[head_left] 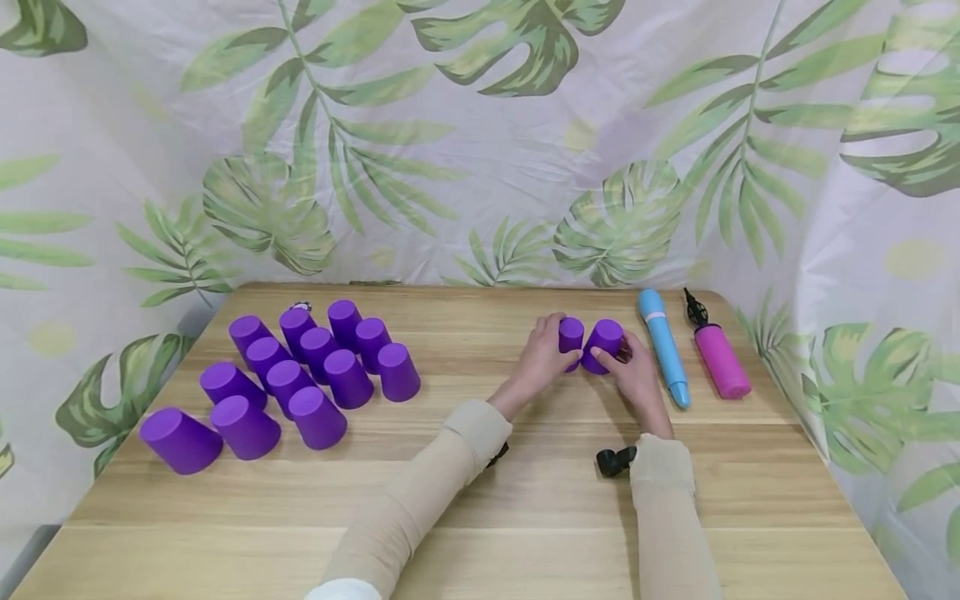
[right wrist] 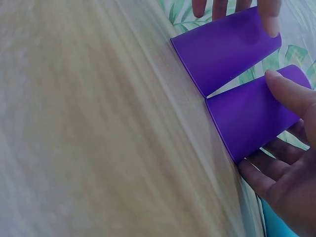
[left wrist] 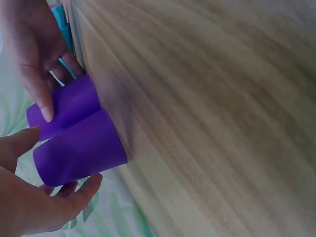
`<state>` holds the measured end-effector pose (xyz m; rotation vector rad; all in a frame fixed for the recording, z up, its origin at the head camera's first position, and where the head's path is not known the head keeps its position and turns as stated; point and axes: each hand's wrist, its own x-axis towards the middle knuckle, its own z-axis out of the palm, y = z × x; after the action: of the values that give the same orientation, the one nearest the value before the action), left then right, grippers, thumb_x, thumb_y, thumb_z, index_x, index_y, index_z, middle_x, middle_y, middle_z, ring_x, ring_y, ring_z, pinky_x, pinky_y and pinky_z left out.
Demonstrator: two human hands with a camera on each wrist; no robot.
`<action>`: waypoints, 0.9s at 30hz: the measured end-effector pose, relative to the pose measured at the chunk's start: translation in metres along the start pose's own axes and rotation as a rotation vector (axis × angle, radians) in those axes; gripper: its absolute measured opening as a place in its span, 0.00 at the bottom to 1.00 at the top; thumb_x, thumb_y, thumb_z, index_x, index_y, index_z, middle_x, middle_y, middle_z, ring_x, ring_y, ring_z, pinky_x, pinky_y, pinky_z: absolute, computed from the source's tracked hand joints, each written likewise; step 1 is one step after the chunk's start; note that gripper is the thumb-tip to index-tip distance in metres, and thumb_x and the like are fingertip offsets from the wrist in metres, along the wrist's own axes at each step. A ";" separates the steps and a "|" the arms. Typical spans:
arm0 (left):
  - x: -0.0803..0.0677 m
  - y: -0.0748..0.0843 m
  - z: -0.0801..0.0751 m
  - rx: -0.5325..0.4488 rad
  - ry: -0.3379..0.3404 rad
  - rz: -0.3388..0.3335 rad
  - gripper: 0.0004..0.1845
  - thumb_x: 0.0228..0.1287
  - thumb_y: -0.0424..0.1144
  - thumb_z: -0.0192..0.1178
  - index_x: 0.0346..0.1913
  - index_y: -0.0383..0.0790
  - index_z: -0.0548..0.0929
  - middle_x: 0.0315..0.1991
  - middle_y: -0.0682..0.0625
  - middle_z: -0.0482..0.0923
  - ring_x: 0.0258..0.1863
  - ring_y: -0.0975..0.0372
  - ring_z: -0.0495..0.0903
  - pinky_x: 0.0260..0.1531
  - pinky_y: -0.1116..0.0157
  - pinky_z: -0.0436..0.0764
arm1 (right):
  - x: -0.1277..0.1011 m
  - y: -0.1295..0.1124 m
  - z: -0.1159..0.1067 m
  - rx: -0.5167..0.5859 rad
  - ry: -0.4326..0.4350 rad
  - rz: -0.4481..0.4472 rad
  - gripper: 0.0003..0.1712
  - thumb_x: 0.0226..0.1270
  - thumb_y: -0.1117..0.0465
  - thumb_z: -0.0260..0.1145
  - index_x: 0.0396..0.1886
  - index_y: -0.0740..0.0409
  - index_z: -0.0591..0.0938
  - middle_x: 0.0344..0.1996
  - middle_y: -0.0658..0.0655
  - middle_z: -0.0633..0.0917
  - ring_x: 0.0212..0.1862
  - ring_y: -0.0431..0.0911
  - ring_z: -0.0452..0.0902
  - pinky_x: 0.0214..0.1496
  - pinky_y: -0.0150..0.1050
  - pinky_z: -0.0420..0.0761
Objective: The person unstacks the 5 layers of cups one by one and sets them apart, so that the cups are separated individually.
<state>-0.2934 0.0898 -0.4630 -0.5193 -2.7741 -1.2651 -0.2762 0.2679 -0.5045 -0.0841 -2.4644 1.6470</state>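
Two purple plastic cups stand upside down, side by side, toward the back right of the table. My left hand (head_left: 538,360) grips the left purple cup (head_left: 571,333), thumb on its near side and fingers around its far left side. The right purple cup (head_left: 604,337) is held by my right hand (head_left: 637,375), with the thumb across its front and the fingers behind. In the right wrist view the rims of the left cup (right wrist: 224,49) and right cup (right wrist: 256,111) meet at the tabletop, and a narrow gap opens toward their bases.
Several more purple cups (head_left: 288,383) stand upside down in rows on the table's left side. Right of my hands lie a light-blue tube-shaped pump (head_left: 663,350) and a pink pump (head_left: 722,358) with a black nozzle. A leaf-patterned curtain (head_left: 480,167) hangs behind the wooden table (head_left: 555,517).
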 end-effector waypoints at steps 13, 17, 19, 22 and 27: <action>0.005 -0.005 0.009 0.097 0.044 -0.050 0.31 0.61 0.42 0.66 0.63 0.38 0.65 0.56 0.42 0.72 0.53 0.51 0.75 0.48 0.55 0.79 | -0.004 -0.005 0.000 -0.010 -0.012 -0.017 0.36 0.65 0.56 0.67 0.68 0.65 0.66 0.60 0.69 0.74 0.63 0.60 0.69 0.66 0.50 0.68; -0.002 -0.008 0.006 0.099 0.052 -0.060 0.30 0.61 0.43 0.66 0.62 0.39 0.66 0.55 0.43 0.73 0.52 0.52 0.76 0.46 0.54 0.80 | -0.005 -0.003 0.002 -0.019 -0.022 -0.007 0.37 0.65 0.55 0.67 0.68 0.64 0.65 0.61 0.69 0.73 0.64 0.60 0.69 0.66 0.50 0.68; -0.007 -0.007 0.002 0.101 0.062 -0.051 0.30 0.60 0.43 0.66 0.61 0.39 0.66 0.55 0.44 0.73 0.51 0.52 0.76 0.44 0.53 0.80 | -0.005 -0.002 0.002 -0.024 -0.019 -0.003 0.38 0.65 0.54 0.67 0.69 0.65 0.64 0.62 0.69 0.73 0.64 0.61 0.68 0.66 0.50 0.68; -0.018 -0.004 -0.007 0.107 0.074 -0.012 0.30 0.59 0.43 0.67 0.61 0.39 0.67 0.53 0.44 0.74 0.50 0.53 0.76 0.43 0.54 0.80 | -0.004 -0.002 0.001 -0.032 -0.011 0.003 0.40 0.64 0.53 0.67 0.70 0.65 0.63 0.63 0.70 0.71 0.65 0.62 0.67 0.67 0.51 0.67; -0.043 -0.005 -0.027 0.119 0.076 0.065 0.31 0.58 0.43 0.67 0.61 0.38 0.67 0.51 0.44 0.75 0.49 0.55 0.77 0.44 0.58 0.80 | -0.003 -0.004 -0.002 -0.022 -0.011 0.016 0.42 0.64 0.51 0.67 0.70 0.64 0.62 0.64 0.69 0.71 0.65 0.61 0.66 0.67 0.52 0.66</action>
<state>-0.2570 0.0549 -0.4567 -0.5368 -2.7253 -1.0751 -0.2725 0.2671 -0.5003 -0.0976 -2.4968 1.6306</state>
